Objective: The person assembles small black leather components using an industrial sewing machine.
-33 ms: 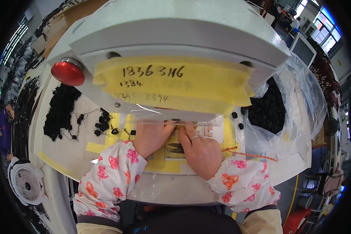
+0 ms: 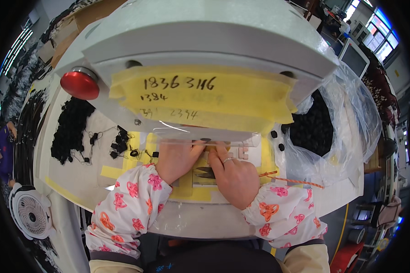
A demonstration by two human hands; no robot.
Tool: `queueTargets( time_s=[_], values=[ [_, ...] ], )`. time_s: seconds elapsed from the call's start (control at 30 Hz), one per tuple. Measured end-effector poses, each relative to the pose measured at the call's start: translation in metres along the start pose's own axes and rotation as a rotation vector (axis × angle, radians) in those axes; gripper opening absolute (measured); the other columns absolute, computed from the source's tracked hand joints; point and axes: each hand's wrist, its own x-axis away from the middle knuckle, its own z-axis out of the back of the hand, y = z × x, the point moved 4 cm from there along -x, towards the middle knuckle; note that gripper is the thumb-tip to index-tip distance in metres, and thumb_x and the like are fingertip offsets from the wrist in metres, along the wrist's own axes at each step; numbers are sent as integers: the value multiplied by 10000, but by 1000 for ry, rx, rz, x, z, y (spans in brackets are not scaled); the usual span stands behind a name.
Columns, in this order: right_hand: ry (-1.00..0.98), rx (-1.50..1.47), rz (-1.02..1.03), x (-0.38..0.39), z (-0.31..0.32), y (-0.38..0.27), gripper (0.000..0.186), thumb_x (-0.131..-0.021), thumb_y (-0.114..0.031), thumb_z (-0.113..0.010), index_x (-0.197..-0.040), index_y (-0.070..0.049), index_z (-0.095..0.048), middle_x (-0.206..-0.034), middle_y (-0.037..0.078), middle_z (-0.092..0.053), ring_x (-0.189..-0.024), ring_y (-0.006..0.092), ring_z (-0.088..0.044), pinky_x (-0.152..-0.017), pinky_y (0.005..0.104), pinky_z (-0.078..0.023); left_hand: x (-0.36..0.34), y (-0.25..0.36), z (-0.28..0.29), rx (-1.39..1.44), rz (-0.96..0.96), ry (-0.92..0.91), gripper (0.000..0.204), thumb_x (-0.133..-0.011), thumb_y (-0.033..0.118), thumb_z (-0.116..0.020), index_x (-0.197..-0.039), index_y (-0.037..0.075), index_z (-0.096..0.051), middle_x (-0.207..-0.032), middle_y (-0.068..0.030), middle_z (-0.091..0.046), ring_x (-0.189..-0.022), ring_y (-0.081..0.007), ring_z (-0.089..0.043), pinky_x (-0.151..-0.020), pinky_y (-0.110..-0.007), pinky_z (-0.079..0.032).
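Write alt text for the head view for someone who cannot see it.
A person's bare left hand and ringed right hand sit close together below a bulky grey machine, pointed metal blades jutting from under the right hand. Heaped small black pieces lie at left; a clear plastic bag of black lumps lies at right.

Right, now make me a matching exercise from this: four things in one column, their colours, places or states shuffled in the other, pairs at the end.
Column one
1. snips
2. push button
3. plastic bag
4. fan

Column two
A. white, at the lower left of the picture
B. clear, with black pieces in it
C. partly hidden by the right hand, blades showing
D. red, on the left side of the machine

Pairs: 1-C, 2-D, 3-B, 4-A
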Motion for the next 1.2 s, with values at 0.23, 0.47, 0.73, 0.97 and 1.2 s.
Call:
queueTargets(
  time_s=[0.23, 0.47, 0.73, 0.97, 1.2],
  values=[
    [7, -8, -5, -1, -1, 1, 206, -781, -79, -566, -971, 0, -580, -1140, 200, -585, -529, 152, -598, -444, 274, -470, -3, 0, 2, 84, 56, 12, 173, -791, 169, -572, -898, 51, -640, -797, -127, -627, -704, -312, -589, -619, -401, -453],
    [11, -11, -9, -1, -1, 1, 189, -797, -96, -557, -958, -1, -587, -1141, 191, -592, -506, 155, -596, -438, 282, -472, -6, 2, 3, 104, 73, 27, 210, -774, 161, -579, -934, 38, -638, -761, -127, -626, -657, -308, -585, -609, -400, -455],
    [-17, -44, -12, 0, -3, 1, 226, -767, -93, -567, -971, 3, -587, -1186, 200, -563, -525, 157, -607, -461, 284, -487, -6, 1, 6, 118, 100, 36, 191, -767, 186, -603, -880, 39, -650, -714, -113, -629, -635, -294, -594, -580, -385, -456],
    [-49, -78, -2, 5, -8, 5, 299, -729, -89, -561, -1010, 14, -577, -1225, 234, -527, -604, 182, -639, -510, 297, -516, -6, 5, 4, 157, 192, -5, 185, -793, 223, -619, -767, 45, -664, -612, -97, -606, -612, -295, -591, -554, -374, -462],
    [136, -126, 3, 4, 10, 30, 222, -704, -88, -578, -923, -53, -568, -923, 102, -606, -613, 208, -625, -467, 338, -480, 11, 21, 26, -3, -81, 31, 215, -786, 215, -648, -645, 54, -624, -587, -76, -599, -504, -269, -549, -576, -374, -398]
  ],
)
